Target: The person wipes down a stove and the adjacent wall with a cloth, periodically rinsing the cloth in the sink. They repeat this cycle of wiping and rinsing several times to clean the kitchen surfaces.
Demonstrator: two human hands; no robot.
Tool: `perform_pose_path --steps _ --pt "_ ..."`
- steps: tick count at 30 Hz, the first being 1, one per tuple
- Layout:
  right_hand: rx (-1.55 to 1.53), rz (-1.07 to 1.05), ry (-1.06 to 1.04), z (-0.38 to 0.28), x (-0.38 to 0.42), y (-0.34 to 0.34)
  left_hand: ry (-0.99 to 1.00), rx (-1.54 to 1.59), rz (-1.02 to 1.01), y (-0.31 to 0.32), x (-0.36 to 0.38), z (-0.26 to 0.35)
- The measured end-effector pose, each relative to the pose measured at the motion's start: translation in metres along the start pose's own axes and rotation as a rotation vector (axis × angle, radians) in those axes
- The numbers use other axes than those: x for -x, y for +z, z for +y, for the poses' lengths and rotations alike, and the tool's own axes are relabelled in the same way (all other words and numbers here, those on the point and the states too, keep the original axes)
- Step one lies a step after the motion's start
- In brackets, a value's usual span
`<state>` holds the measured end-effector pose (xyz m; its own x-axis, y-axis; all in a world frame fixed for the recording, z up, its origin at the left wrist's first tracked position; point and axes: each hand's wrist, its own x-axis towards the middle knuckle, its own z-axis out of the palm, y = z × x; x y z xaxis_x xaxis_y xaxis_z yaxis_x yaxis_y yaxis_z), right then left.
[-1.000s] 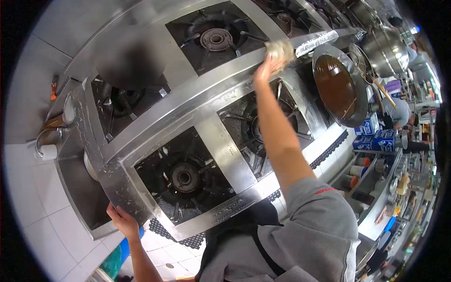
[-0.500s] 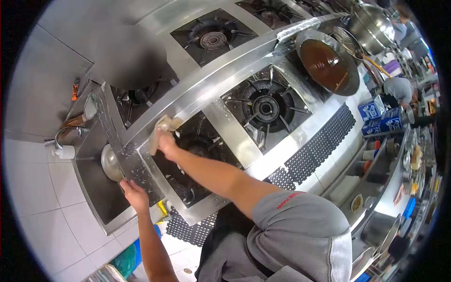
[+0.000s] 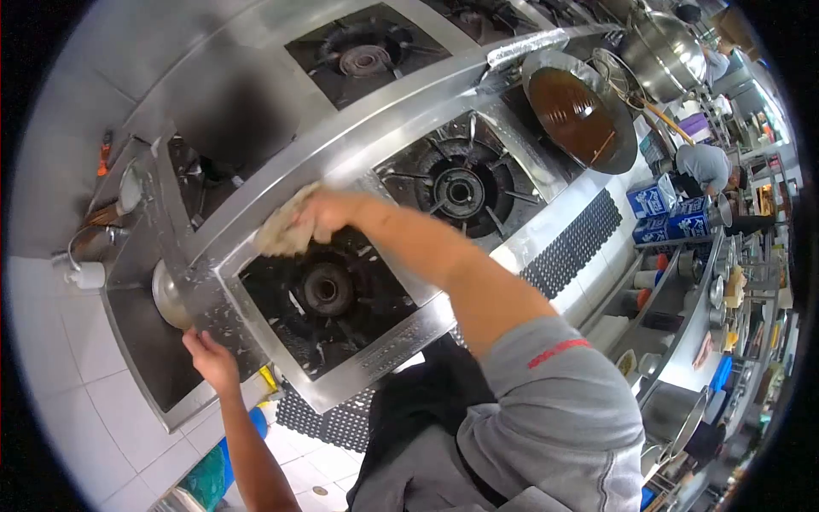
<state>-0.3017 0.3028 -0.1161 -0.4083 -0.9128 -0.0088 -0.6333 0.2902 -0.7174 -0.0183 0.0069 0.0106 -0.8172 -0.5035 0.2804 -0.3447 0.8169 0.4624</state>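
My right hand (image 3: 331,215) is closed on a beige cloth (image 3: 287,229), pressed to the steel stove top (image 3: 223,256) along the raised ledge behind the near-left burner (image 3: 326,288). Hand and cloth are a little blurred. My left hand (image 3: 213,363) is closed at the lower edge of a round metal bowl (image 3: 171,294), which is tilted over the sink (image 3: 141,337). Whether it grips a rim or a short handle is hidden. White suds spot the steel between the sink and the burner.
Another burner (image 3: 459,189) lies to the right, beyond it a wok (image 3: 627,141) of brown liquid. A tap (image 3: 77,252) stands by the sink. Black perforated mats (image 3: 576,243) edge the stove. Blue tins (image 3: 653,198) and a person in grey (image 3: 704,166) are further right.
My right hand has slid the cloth to the right along the ledge, uncovering more of the near-left burner. My left hand still holds the bowl at the sink. The whole view has shifted slightly.
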Motion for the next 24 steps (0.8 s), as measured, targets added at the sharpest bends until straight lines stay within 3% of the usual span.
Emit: perform_pose_path --steps 1,3,4,6,7,10,11,12,14,15,16,18,19,21,23,24 --pt "-0.144 0.017 0.189 0.006 0.024 -0.033 0.008 0.003 -0.004 -0.002 -0.001 0.003" --pt "0.055 0.003 0.129 0.065 0.072 -0.085 0.007 0.005 -0.007 0.0 -0.001 0.005" --pt "-0.015 0.025 0.136 0.091 0.099 -0.11 0.001 0.009 0.0 0.002 -0.003 0.004" --pt "-0.058 -0.031 0.345 0.094 0.16 -0.168 -0.016 0.003 0.006 0.004 -0.001 0.001" --pt "-0.024 0.135 0.392 0.152 0.182 -0.172 -0.016 -0.024 0.008 0.005 -0.003 -0.001" --pt "0.146 0.307 0.875 0.11 0.239 -0.221 -0.024 -0.089 0.004 0.004 -0.003 -0.011" --pt "0.222 0.451 1.008 0.114 0.251 -0.224 -0.034 -0.107 -0.005 0.006 -0.004 -0.011" --pt "0.213 0.465 1.027 0.13 0.258 -0.219 -0.011 -0.104 -0.017 0.005 -0.006 -0.003" --pt "0.549 0.674 1.051 0.158 0.267 -0.191 -0.09 -0.133 -0.03 0.001 -0.002 0.01" --pt "0.56 0.661 1.123 0.151 0.27 -0.182 -0.105 -0.164 -0.047 0.002 -0.004 0.0" --pt "0.527 0.825 1.096 0.142 0.278 -0.173 -0.085 -0.159 -0.059 0.003 -0.005 -0.011" --pt "0.529 0.688 1.188 0.153 0.305 -0.158 -0.022 -0.129 -0.049 0.002 -0.006 -0.015" --pt "0.528 0.698 1.204 0.153 0.322 -0.142 -0.006 -0.123 -0.056 0.002 -0.007 -0.017" --pt "0.773 0.917 1.127 0.135 0.362 -0.11 0.037 -0.111 -0.058 0.0 -0.005 -0.011" --pt "0.865 0.831 1.16 0.093 0.402 -0.076 0.041 -0.079 -0.036 0.0 -0.002 -0.004" --pt "0.705 0.821 1.239 0.08 0.422 -0.064 0.035 -0.062 -0.015 0.001 -0.001 -0.003"
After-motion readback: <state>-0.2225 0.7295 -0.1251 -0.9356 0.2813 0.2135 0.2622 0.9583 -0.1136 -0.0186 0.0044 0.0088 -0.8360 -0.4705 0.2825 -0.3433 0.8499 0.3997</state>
